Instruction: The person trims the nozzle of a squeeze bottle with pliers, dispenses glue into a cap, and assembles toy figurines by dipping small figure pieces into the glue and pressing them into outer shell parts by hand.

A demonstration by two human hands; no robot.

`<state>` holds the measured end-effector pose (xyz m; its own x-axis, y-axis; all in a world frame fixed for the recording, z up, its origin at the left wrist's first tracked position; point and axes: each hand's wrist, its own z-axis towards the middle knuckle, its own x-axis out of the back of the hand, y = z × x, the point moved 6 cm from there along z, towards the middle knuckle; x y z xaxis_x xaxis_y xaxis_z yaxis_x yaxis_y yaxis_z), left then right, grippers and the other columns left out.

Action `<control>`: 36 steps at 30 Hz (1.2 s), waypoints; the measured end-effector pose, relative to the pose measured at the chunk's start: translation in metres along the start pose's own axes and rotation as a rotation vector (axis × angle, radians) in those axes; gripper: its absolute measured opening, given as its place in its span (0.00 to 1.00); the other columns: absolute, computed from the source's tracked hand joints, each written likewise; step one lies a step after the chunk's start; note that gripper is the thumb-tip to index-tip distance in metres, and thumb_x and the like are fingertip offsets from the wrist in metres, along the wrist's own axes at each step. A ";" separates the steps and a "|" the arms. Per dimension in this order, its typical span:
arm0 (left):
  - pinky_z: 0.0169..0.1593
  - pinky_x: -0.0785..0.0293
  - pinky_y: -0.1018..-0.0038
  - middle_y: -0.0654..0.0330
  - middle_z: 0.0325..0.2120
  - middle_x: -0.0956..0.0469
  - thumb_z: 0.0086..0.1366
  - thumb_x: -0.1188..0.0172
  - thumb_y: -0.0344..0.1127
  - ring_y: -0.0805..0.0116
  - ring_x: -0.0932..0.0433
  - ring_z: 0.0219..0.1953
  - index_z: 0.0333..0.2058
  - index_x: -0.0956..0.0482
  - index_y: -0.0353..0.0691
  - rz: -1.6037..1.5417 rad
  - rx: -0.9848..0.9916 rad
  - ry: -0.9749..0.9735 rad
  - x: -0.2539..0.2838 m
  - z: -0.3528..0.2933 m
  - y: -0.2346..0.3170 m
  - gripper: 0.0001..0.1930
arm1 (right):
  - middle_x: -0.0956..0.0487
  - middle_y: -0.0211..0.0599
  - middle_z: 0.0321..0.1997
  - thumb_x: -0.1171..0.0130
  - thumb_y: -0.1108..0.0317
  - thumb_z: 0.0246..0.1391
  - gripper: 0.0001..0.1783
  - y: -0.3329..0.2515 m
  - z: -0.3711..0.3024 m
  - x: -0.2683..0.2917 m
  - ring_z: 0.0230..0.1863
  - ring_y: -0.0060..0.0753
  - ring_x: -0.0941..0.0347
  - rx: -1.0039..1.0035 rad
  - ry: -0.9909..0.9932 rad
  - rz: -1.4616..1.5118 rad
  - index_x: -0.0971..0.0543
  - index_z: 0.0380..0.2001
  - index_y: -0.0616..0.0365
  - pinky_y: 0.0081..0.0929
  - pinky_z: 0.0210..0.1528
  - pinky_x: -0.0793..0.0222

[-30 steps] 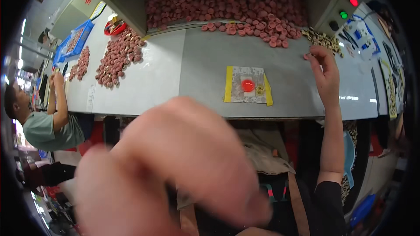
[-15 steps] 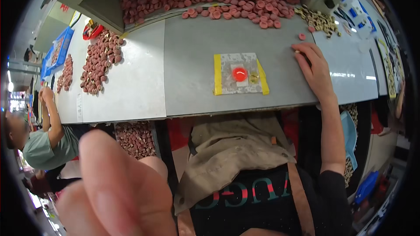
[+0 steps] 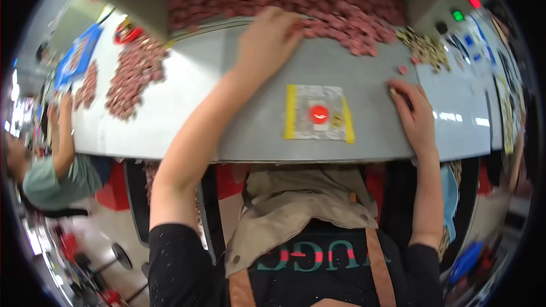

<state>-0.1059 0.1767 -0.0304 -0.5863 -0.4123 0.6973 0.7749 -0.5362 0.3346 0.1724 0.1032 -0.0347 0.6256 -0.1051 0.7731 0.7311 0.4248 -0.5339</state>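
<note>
My left hand (image 3: 272, 37) reaches to the front edge of a big heap of pink round caps (image 3: 347, 25). Its fingers curl closed at the nearest caps, and whatever is between the fingertips is blurred and hidden. Toward the right of the grey table, my right hand (image 3: 416, 116) rests with thumb and forefinger pinched on a small pale piece (image 3: 392, 90). A flat plate with yellow tape edges (image 3: 330, 131) lies between the hands, nearer the right one. At its middle sits a glossy red disc (image 3: 319, 115). A lone pink cap (image 3: 402, 70) lies beyond my right hand.
Small yellowish pieces (image 3: 425, 48) are heaped at the back right. Reddish pieces (image 3: 133, 77) cover part of the table's left, near a blue tray (image 3: 79, 57). A light-blue scoop-like container (image 3: 450, 199) is below at right. A co-worker in green (image 3: 62, 182) is at far left.
My left hand has swung from close before the camera, low at left, up and forward to the pink heap. My right hand stays at the right with its pinch. The view has shifted slightly.
</note>
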 end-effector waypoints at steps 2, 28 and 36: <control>0.41 0.29 0.62 0.56 0.31 0.24 0.49 0.41 0.32 0.55 0.25 0.38 0.32 0.20 0.43 0.033 -0.078 0.038 0.000 0.024 -0.022 0.09 | 0.24 0.40 0.41 0.47 0.74 0.56 0.09 -0.014 0.022 0.001 0.45 0.37 0.28 0.035 -0.001 -0.051 0.24 0.41 0.62 0.28 0.49 0.35; 0.39 0.29 0.78 0.64 0.35 0.24 0.64 0.45 0.37 0.76 0.27 0.36 0.49 0.26 0.38 -1.403 0.814 -0.025 0.058 -0.106 0.018 0.16 | 0.24 0.42 0.43 0.48 0.69 0.60 0.16 -0.002 -0.051 -0.015 0.42 0.35 0.28 -0.014 -0.001 -0.093 0.28 0.50 0.63 0.26 0.47 0.33; 0.49 0.30 0.77 0.61 0.42 0.27 0.68 0.49 0.34 0.73 0.26 0.42 0.53 0.34 0.33 -1.965 1.052 0.085 0.029 -0.116 0.058 0.18 | 0.25 0.42 0.35 0.44 0.72 0.55 0.09 -0.033 0.002 -0.001 0.36 0.36 0.27 -0.004 -0.090 -0.119 0.24 0.39 0.62 0.26 0.38 0.31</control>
<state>-0.1059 0.0479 -0.0642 -0.5330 -0.0534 -0.8444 -0.8232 0.2634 0.5029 0.1470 0.0914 -0.0173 0.5076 -0.0728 0.8585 0.7996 0.4109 -0.4379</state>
